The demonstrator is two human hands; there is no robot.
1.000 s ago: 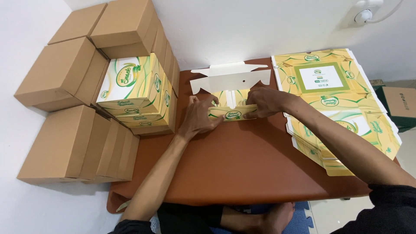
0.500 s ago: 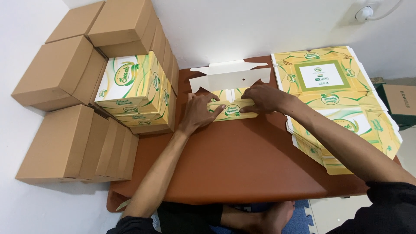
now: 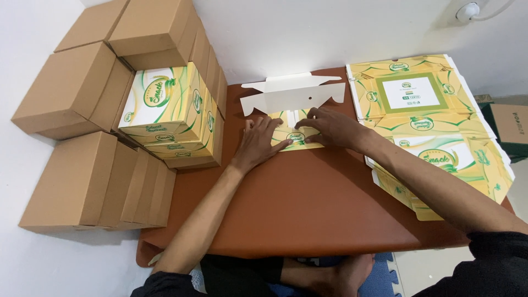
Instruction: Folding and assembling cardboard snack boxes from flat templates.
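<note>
On the brown table [image 3: 308,214] in front of you, the biggest things are the plain cardboard cartons [image 3: 82,126] stacked against the wall on your left, with finished yellow-and-green printed boxes [image 3: 170,115] piled beside them, and the stack of flat printed box blanks [image 3: 434,126] lying at your right. Between these, near the table's far edge, sits the half-folded box [image 3: 294,118] you are working on, its white inner flap standing up towards the wall and its printed front panel lying flat towards you. Your left hand [image 3: 258,144] is spread open, palm down, pressing on the left part of that panel and gripping nothing. Your right hand [image 3: 330,127] is also flat, its fingertips [image 3: 303,124] pushing on the panel's middle. You appear to be creasing the front wall, with the box not yet closed. The next move likely calls for holding one side steady while you raise a panel and tuck its tabs squarely.
</note>
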